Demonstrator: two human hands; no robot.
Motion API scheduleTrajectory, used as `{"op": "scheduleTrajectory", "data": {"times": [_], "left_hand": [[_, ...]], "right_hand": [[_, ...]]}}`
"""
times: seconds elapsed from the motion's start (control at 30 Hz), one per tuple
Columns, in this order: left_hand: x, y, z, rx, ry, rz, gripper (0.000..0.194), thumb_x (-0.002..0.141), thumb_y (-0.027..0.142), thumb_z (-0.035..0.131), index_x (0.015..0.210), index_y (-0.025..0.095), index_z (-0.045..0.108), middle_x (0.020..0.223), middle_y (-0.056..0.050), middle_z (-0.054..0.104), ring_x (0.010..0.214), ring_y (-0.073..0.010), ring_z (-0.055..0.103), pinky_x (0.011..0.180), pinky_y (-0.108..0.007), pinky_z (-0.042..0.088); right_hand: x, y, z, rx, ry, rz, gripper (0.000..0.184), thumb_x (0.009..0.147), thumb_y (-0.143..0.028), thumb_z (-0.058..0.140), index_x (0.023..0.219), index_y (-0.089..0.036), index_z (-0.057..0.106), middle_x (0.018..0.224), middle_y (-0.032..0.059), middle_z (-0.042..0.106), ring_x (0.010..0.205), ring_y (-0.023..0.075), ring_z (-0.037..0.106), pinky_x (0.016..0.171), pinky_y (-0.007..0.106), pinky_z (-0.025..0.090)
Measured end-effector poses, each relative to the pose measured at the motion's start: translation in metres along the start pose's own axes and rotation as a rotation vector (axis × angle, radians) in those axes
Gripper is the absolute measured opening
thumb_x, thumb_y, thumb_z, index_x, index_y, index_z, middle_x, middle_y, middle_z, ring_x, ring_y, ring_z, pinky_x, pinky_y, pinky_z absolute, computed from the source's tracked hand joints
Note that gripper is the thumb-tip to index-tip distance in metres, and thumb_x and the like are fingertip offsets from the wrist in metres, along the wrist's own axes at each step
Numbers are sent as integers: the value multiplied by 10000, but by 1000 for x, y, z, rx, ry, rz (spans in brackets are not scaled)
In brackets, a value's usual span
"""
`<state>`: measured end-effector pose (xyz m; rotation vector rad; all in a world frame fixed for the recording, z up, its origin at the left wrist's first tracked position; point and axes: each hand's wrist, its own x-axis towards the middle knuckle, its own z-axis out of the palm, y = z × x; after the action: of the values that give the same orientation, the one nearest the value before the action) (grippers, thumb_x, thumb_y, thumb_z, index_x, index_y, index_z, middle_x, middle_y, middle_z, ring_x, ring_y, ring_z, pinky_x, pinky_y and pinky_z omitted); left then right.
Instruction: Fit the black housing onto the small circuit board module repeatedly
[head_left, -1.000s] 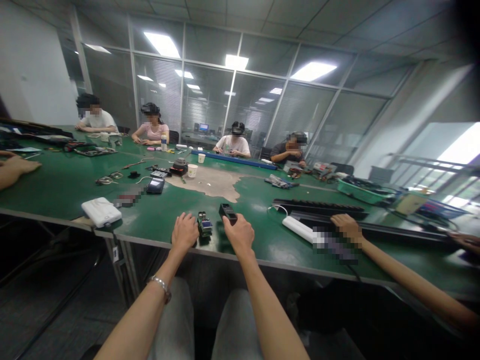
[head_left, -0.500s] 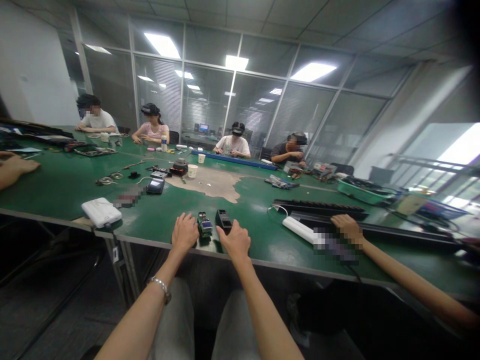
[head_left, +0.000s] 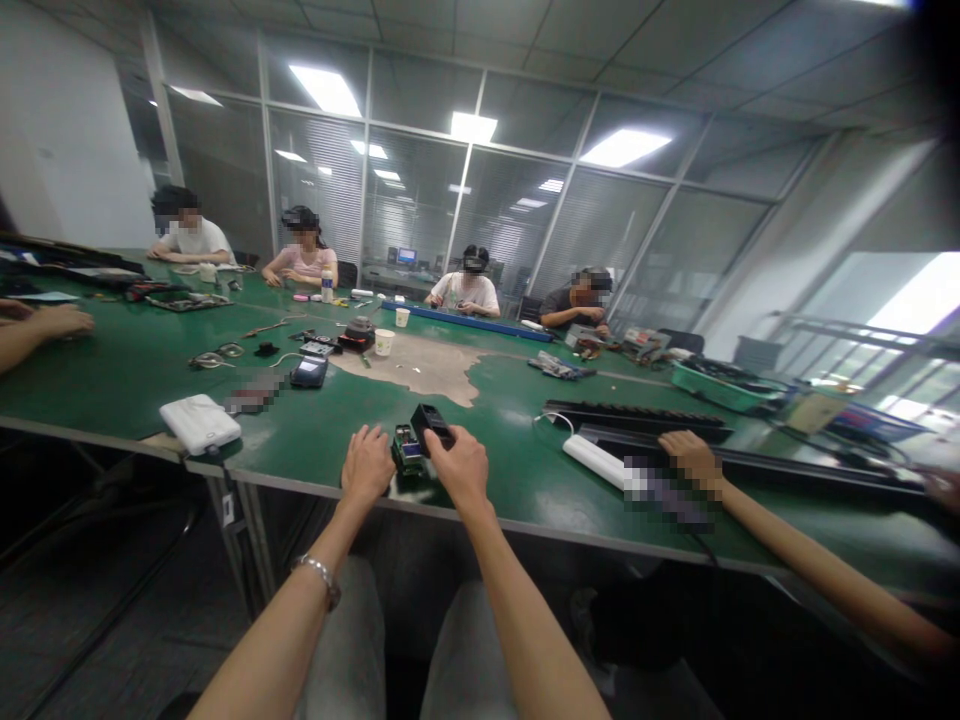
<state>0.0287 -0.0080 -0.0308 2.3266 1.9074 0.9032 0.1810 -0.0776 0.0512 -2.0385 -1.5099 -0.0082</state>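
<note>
My left hand (head_left: 368, 466) rests at the near edge of the green table (head_left: 135, 375), its fingers curled against a small green circuit module (head_left: 408, 452) that stands on the table. My right hand (head_left: 465, 464) grips a small black rectangular part (head_left: 432, 425) and holds it tilted just above and right of the module, touching or nearly touching it. A bracelet shows on my left wrist.
A white box (head_left: 199, 424) lies left of my hands. A neighbour's hand (head_left: 691, 455) rests on black trays (head_left: 637, 412) and a white bar (head_left: 596, 460) to the right. Several seated people work along the far side among cups, tools and a bare brown patch (head_left: 420, 366).
My right hand has carried the black part leftward, from apart on the right to right over the green module. My left hand has stayed put.
</note>
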Motion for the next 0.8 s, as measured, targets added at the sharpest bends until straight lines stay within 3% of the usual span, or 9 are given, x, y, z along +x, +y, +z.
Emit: {"op": "scheduleTrajectory", "data": {"times": [0.33,0.63,0.8], "left_hand": [[-2,0,-4,-17,-6,-3,298,930,228,434,1071,198,694,1332,-92,610,1351,-280,426,1145,-432,284],[0,-3,-4,-40,-16,6,317,922,170,410,1073,186,688,1345,-104,599,1350,-263,429,1141,-433,292],[1,-5,0,-41,-7,14,327,900,163,431,1118,185,673,1388,-104,567,1370,-263,410,1145,-438,293]], "right_hand": [[-9,-32,6,-45,-21,-71,470,882,-598,520,982,-166,677,913,149,724,922,263,687,816,323,456],[-28,-25,24,-131,-52,-114,414,869,-543,571,1032,-164,616,927,143,708,928,278,672,812,347,437],[-32,-19,21,-106,-52,-149,459,855,-573,580,1097,-182,577,995,130,700,988,284,651,801,338,445]]}}
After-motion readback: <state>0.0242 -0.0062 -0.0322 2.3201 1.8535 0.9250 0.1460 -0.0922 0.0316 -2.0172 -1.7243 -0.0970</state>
